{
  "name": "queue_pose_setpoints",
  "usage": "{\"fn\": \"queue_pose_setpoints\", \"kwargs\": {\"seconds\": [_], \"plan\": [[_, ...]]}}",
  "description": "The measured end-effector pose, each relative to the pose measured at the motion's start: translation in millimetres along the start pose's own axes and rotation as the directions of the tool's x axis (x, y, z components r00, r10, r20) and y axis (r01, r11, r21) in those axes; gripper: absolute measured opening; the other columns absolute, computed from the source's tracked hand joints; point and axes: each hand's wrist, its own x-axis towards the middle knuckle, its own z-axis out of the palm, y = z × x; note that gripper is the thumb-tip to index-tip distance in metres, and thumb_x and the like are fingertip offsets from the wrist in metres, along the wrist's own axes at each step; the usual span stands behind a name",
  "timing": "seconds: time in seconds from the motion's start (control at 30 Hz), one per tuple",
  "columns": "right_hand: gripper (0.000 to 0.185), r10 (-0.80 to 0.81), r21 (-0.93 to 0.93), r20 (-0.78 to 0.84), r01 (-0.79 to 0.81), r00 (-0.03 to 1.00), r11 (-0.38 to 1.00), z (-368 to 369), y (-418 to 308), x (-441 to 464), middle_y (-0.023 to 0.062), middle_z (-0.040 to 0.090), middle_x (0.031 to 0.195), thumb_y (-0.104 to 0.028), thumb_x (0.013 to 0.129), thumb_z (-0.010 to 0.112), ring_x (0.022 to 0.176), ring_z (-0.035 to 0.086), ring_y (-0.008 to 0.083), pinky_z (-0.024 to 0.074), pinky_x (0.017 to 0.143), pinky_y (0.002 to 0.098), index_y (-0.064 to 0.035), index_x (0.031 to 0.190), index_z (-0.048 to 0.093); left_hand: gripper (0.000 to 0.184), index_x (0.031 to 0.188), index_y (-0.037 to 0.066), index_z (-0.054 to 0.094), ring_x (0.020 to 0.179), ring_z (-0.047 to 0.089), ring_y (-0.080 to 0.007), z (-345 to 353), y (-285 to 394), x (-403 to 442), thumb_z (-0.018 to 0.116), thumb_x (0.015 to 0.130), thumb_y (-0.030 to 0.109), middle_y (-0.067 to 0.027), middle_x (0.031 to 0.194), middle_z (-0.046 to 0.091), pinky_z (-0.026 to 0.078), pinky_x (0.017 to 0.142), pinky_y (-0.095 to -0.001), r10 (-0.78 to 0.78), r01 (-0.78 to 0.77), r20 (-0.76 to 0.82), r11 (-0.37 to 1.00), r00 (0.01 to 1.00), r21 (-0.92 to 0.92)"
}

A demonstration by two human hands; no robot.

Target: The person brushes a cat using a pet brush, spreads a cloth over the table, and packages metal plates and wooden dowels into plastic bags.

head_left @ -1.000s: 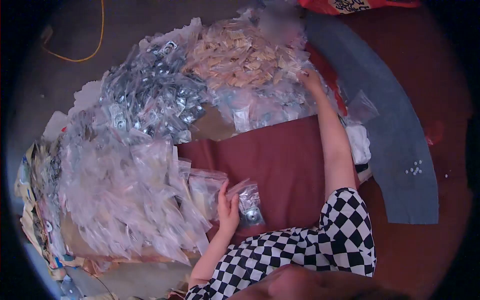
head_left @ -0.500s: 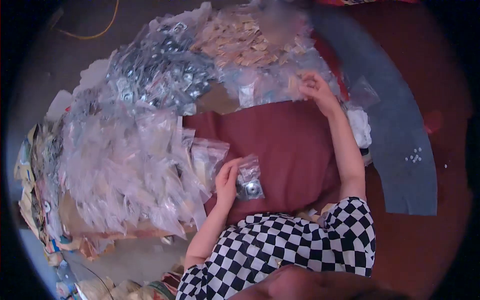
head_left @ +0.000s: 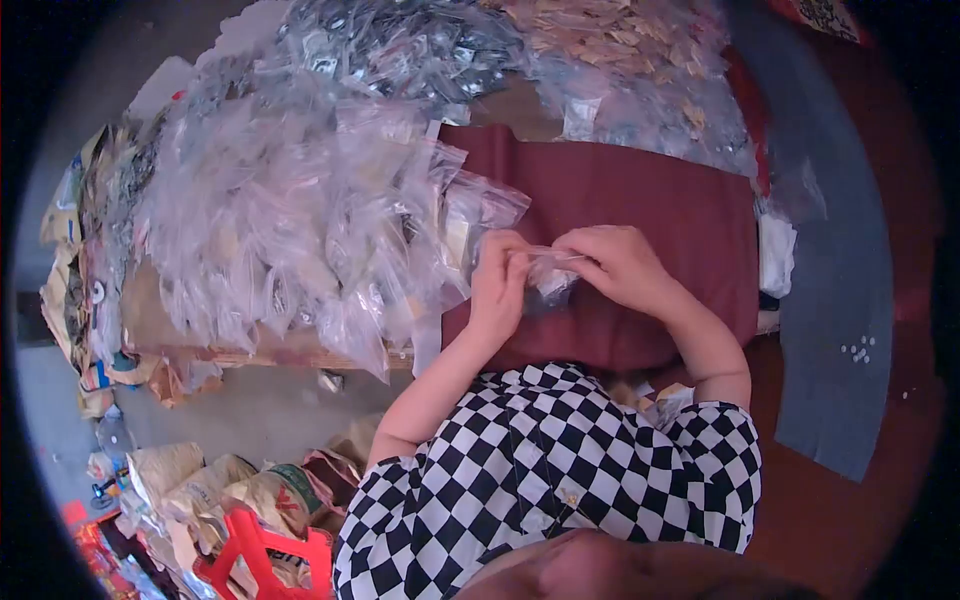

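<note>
A small clear zip-top plastic bag (head_left: 553, 282) hangs over a dark red mat (head_left: 650, 200), with greyish contents that are hard to make out. My left hand (head_left: 498, 283) pinches the left end of its top edge. My right hand (head_left: 622, 262) is closed on the right end, thumb and fingers pressed together. Just left of my left hand lies another clear bag (head_left: 478, 215) with a pale piece inside, at the border of a large heap of filled bags (head_left: 290, 220).
Bags of dark metal parts (head_left: 400, 50) and bags of tan pieces (head_left: 620, 40) are heaped at the back. A grey strip (head_left: 840, 300) with several small white discs (head_left: 860, 350) lies on the right. Sacks (head_left: 220, 490) and a red plastic stool (head_left: 265, 560) stand at lower left.
My right hand has come from the bags at the back down to the small bag and grips its top edge. My left hand has raised that bag from the mat. The camera view has shifted.
</note>
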Motion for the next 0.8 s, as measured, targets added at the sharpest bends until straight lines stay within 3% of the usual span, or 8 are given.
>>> {"fn": "queue_pose_setpoints", "kwargs": {"seconds": [0.07, 0.17, 0.23, 0.33, 0.47, 0.63, 0.7, 0.8], "plan": [[0.018, -0.094, -0.126, -0.117, 0.079, 0.989, 0.989, -14.0, -18.6, 1.2, 0.0066, 0.065, 0.084, -0.014, 0.081, 0.065, 0.077, 0.062, 0.0306, 0.0502, 0.067, 0.0397, -0.0084, 0.098, 0.064, 0.019, 0.107, 0.001, 0.05, 0.084, 0.059, -0.0235, -2.9, -2.0, -0.1, 0.045, 0.1, 0.017, -0.0112, 0.09, 0.056, 0.048, 0.079, -0.0325, 0.044, -0.037, -0.097, 0.997, 0.994, 0.072], [0.017, -0.274, -0.351, -0.257, 0.175, 0.927, 0.92, -21.8, -31.0, -1.6, 0.0043, 0.065, 0.081, -0.012, 0.077, 0.064, 0.073, 0.062, 0.0267, 0.0492, 0.062, 0.0375, -0.01, 0.094, 0.065, 0.04, 0.119, 0.001, 0.047, 0.092, 0.062, -0.0248, -9.0, -2.3, -1.8, 0.039, 0.104, 0.037, -0.0127, 0.102, 0.06, 0.05, 0.085, -0.0368, -0.316, 0.242, -0.127, 0.881, 0.94, -0.406], [0.019, -0.357, -0.434, -0.278, 0.215, 0.892, 0.875, -17.8, -39.5, -5.9, 0.0037, 0.065, 0.082, -0.012, 0.074, 0.063, 0.073, 0.062, 0.024, 0.0484, 0.06, 0.0357, -0.0105, 0.093, 0.065, 0.059, 0.128, 0.001, 0.047, 0.1, 0.063, -0.0251, -22.5, 7.9, 2.2, 0.034, 0.101, 0.052, -0.0138, 0.115, 0.061, 0.051, 0.091, -0.04, -0.419, 0.777, 0.662, 0.223, 0.622, -0.589], [0.019, -0.405, -0.387, -0.141, 0.326, 0.904, 0.862, -0.5, -52.3, -17.6, 0.0013, 0.062, 0.08, -0.011, 0.07, 0.066, 0.072, 0.059, 0.0213, 0.046, 0.057, 0.0329, -0.0115, 0.088, 0.066, 0.066, 0.136, 0.002, 0.043, 0.104, 0.063, -0.0254, -15.3, 21.7, 3.8, 0.033, 0.1, 0.056, -0.0148, 0.121, 0.061, 0.051, 0.092, -0.0397, -0.499, 0.717, 0.695, -0.19, 0.518, -0.671], [0.014, -0.229, -0.065, -0.094, 0.224, 0.969, 0.973, 3.5, -50.4, -24.4, 0.0034, 0.059, 0.077, -0.017, 0.073, 0.071, 0.074, 0.058, 0.0244, 0.0457, 0.061, 0.0359, -0.011, 0.084, 0.065, 0.067, 0.139, 0.003, 0.041, 0.108, 0.062, -0.024, -21.3, 16.8, -3.0, 0.029, 0.1, 0.057, -0.0133, 0.124, 0.059, 0.051, 0.092, -0.0371, -0.424, 0.799, 0.683, 0.214, 0.595, -0.562], [0.016, 0.082, 0.086, -0.086, -0.075, 0.993, 0.993, -2.8, -26.8, -11.9, 0.0082, 0.057, 0.086, -0.016, 0.073, 0.073, 0.091, 0.055, 0.0266, 0.0452, 0.076, 0.0356, -0.0063, 0.077, 0.061, 0.057, 0.136, 0.004, 0.043, 0.106, 0.062, -0.0211, -23.7, 44.2, -11.3, 0.049, 0.098, 0.046, -0.0102, 0.121, 0.058, 0.051, 0.09, -0.0349, -0.267, 0.685, 0.641, 0.121, 0.72, -0.719], [0.018, 0.109, 0.329, -0.063, -0.082, 0.992, 0.941, 9.2, -11.5, -12.8, 0.0088, 0.057, 0.103, -0.016, 0.078, 0.071, 0.1, 0.057, 0.0244, 0.0451, 0.088, 0.0343, -0.0061, 0.088, 0.06, 0.047, 0.127, 0.004, 0.049, 0.106, 0.061, -0.0192, -23.1, 46.8, -13.4, 0.064, 0.092, 0.031, -0.0086, 0.119, 0.059, 0.051, 0.088, -0.0339, -0.233, 0.473, 0.49, 0.757, 0.84, -0.451], [0.031, 0.283, 0.784, -0.074, -0.12, 0.956, 0.609, 30.8, -11.1, -11.6, 0.0084, 0.054, 0.118, -0.017, 0.083, 0.068, 0.111, 0.055, 0.0216, 0.0435, 0.096, 0.034, -0.0056, 0.109, 0.056, 0.04, 0.117, 0.003, 0.052, 0.1, 0.062, -0.0181, -19.9, 50.7, -13.9, 0.07, 0.086, 0.02, -0.0103, 0.111, 0.061, 0.051, 0.083, -0.0347, -0.292, 0.439, 0.433, 0.851, 0.852, -0.289]]}}
